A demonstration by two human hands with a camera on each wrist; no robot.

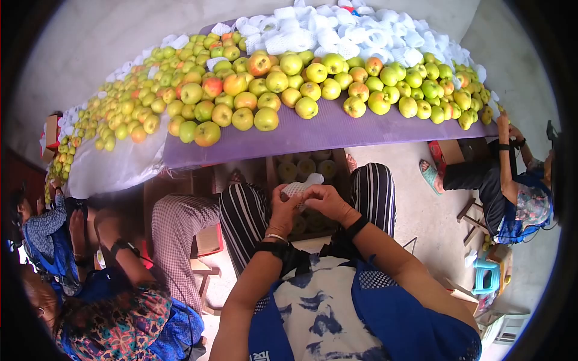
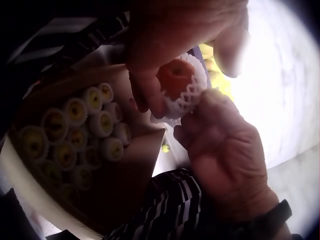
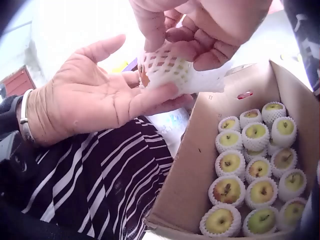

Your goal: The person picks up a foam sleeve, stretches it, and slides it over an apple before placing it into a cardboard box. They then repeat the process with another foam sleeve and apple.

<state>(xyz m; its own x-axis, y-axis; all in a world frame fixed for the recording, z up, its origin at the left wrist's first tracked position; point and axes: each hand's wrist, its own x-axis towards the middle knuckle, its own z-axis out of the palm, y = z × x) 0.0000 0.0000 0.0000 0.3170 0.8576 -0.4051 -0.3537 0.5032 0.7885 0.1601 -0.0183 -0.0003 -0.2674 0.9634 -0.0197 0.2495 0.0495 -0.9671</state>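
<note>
A reddish apple [image 2: 176, 77] sits partly inside a white foam net sleeve [image 3: 167, 67], whose loose end trails off to the right in the right wrist view. My left hand [image 3: 95, 97], palm up with the thumb stretched away, holds the apple among its fingers. From the other side, my right hand [image 3: 205, 30] pinches the sleeve with curled fingertips. In the head view both hands meet over my lap, the left hand [image 1: 283, 207] beside the right hand [image 1: 328, 201]. Below them stands an open cardboard box [image 3: 187, 165] with several rows of sleeved apples [image 3: 230, 162].
A purple-covered table [image 1: 241, 141] ahead bears a heap of loose apples [image 1: 241, 102] and a pile of white foam sleeves [image 1: 361, 33]. Other people sit close at the left [image 1: 120, 313] and at the far right [image 1: 521, 192]. A turquoise stool [image 1: 486, 277] stands at the right.
</note>
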